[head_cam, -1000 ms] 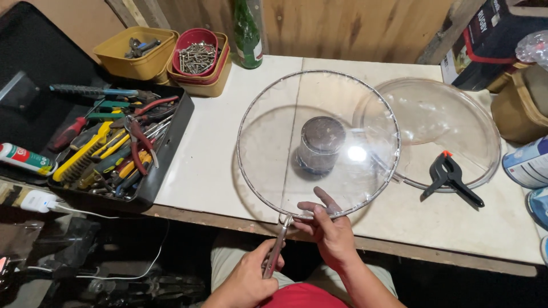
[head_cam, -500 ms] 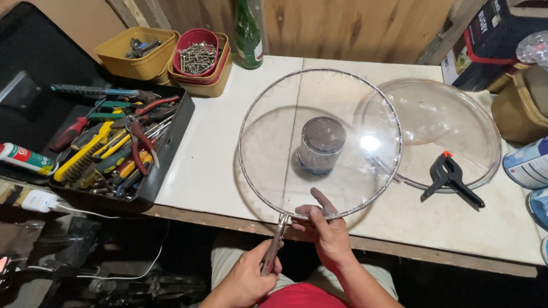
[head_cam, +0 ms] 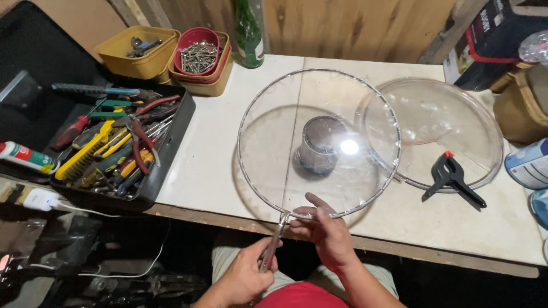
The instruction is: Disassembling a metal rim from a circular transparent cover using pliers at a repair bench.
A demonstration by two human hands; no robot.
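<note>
A large round clear disc point(head_cam: 268, 142) with a thin metal rim lies propped on a small metal can point(head_cam: 317, 145) on the white table point(head_cam: 211, 142). My left hand point(head_cam: 245, 276) is closed round the handles of pliers point(head_cam: 273, 242). Their jaws meet the disc's rim at its near edge. My right hand point(head_cam: 328, 234) is beside them, its fingers pinching the same stretch of rim. Both hands are below the table's front edge.
A second clear disc point(head_cam: 451, 120) lies to the right with a black spring clamp point(head_cam: 454, 179) on it. A black tray of hand tools point(head_cam: 114, 148) sits on the left. Behind are yellow tubs point(head_cam: 134, 60), a red tub of screws point(head_cam: 197, 54) and a green bottle point(head_cam: 248, 28).
My right hand's fingers have shifted slightly left along the rim. The disc, the can and the pliers stay where they were.
</note>
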